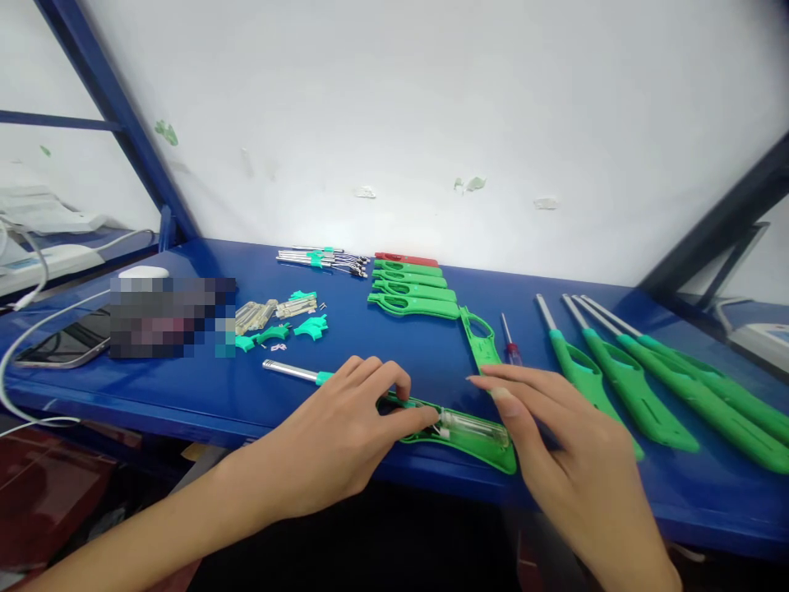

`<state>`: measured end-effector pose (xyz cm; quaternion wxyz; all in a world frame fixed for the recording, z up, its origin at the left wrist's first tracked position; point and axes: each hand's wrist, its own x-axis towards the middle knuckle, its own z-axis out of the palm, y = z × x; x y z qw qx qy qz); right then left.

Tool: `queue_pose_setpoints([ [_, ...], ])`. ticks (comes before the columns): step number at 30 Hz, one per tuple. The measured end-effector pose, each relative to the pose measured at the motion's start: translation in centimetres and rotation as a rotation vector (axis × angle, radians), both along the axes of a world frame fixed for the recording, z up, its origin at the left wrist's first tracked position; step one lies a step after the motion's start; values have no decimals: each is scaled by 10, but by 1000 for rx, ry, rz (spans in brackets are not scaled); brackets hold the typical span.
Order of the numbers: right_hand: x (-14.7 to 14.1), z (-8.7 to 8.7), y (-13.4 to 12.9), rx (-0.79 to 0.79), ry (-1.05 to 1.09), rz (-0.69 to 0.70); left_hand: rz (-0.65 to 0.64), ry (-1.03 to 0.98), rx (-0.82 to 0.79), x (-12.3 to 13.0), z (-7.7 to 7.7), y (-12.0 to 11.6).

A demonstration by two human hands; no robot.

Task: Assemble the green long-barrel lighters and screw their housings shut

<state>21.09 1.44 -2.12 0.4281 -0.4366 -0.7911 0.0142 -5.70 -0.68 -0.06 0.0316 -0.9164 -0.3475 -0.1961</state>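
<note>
A half-built green gas lighter (474, 436) lies along the front edge of the blue table, its clear fuel tank (473, 427) showing inside the opened handle. My left hand (351, 427) is closed over its middle, with the thumb pressed among the inner parts. Left of that hand sticks out the lighter's silver tube (289, 371). My right hand (567, 448) pinches the near end of a loose green handle half (479, 335) between thumb and straight fingers; the fingers hide that end.
Several green handle halves and a red one (407, 258) lie at the back, beside silver tubes (320, 258). Clear tanks (256, 316) and teal triggers (311, 326) sit at left, near a phone (67, 339). At right are a screwdriver (511, 345) and several assembled lighters (647, 395).
</note>
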Motion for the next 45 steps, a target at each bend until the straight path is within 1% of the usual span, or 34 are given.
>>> queue_pose_setpoints([
  [5,1,-5,2,-35,-106,-54,5,-18,-6,2,1,-1],
  [11,0,-7,3,-55,-113,-105,16,-19,0,3,3,-1],
  [22,-1,-7,3,26,-124,-121,15,-40,-3,2,0,-1],
  [27,-1,-9,4,-1,-97,-141,21,-51,10,2,-1,-1],
  [30,0,-7,6,-9,-69,-160,17,-51,11,2,-2,-1],
  [34,8,-4,17,63,-107,-216,30,-68,-2,2,-2,-2],
  [37,16,-7,27,114,-181,-264,35,-89,-8,2,-2,-2],
  [41,19,-14,31,141,-276,-242,39,-107,-19,1,-3,-3],
  [45,17,-16,29,142,-290,-230,37,-126,-30,1,-4,-3],
])
